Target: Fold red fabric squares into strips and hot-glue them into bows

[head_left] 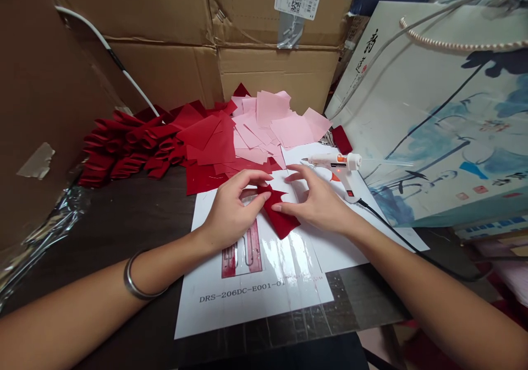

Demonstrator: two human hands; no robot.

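Note:
A small dark red fabric piece [281, 216], partly folded at its upper end, lies over the white printed sheet [206, 309]. My left hand [241, 208] pinches its upper left edge between thumb and fingers. On the other side my right hand [315, 202] is spread, its thumb against the right side of the piece and its fingers apart above. Behind my right hand a white glue gun [338, 164] rests on the paper, with a small red light showing. Flat red squares [214, 144] and pink squares [268, 122] are heaped just beyond my hands.
Many folded red pieces [127, 147] are piled at the back left. Cardboard boxes [169, 73] wall off the back and left. A painted paper bag [445, 122] stands at the right. The glue gun's black cable [396, 230] runs right across the table.

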